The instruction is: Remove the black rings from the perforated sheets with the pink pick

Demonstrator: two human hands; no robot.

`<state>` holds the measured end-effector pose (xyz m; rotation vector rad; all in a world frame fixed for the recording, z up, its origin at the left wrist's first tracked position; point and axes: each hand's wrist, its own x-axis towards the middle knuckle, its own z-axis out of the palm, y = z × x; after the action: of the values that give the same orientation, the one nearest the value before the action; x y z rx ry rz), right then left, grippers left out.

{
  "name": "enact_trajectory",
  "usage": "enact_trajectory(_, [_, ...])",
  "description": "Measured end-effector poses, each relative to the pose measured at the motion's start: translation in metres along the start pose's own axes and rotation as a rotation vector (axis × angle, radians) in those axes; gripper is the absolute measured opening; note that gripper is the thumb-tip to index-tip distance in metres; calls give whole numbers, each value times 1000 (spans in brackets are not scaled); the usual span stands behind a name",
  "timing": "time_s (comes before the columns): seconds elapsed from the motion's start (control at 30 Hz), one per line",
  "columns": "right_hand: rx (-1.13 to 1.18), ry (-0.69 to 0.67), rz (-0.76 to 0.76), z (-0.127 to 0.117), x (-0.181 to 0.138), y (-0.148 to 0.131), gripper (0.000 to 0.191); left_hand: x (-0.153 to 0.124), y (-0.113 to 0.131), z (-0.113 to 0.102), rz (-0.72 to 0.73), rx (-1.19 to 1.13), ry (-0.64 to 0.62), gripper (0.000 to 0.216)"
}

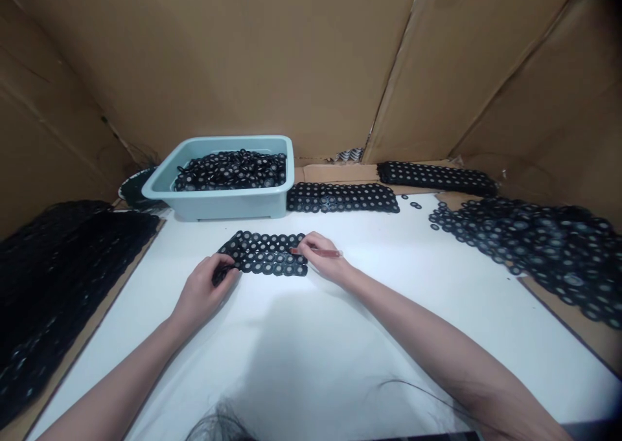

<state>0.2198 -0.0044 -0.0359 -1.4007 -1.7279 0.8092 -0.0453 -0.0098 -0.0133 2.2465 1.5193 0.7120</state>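
Observation:
A black sheet of joined round discs [265, 254] lies on the white table top [311, 337] in front of me. My left hand [204, 291] pinches the sheet's left end, fingers closed on it. My right hand [323, 254] rests on the sheet's right end and holds a thin red stick-like tool [326, 253] between its fingers.
A pale blue tub [223, 198] full of loose black discs stands at the back left. More disc sheets [343, 197] lie behind, another sheet [437, 177] by the cardboard wall. A pile of loose discs [539, 247] spreads at right; stacked black sheets [53, 279] lie at left.

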Motion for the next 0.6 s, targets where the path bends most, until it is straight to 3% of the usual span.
enact_trajectory(0.6, [2, 6, 2, 0, 0, 0, 19, 0, -2, 1, 16, -2, 4, 19])
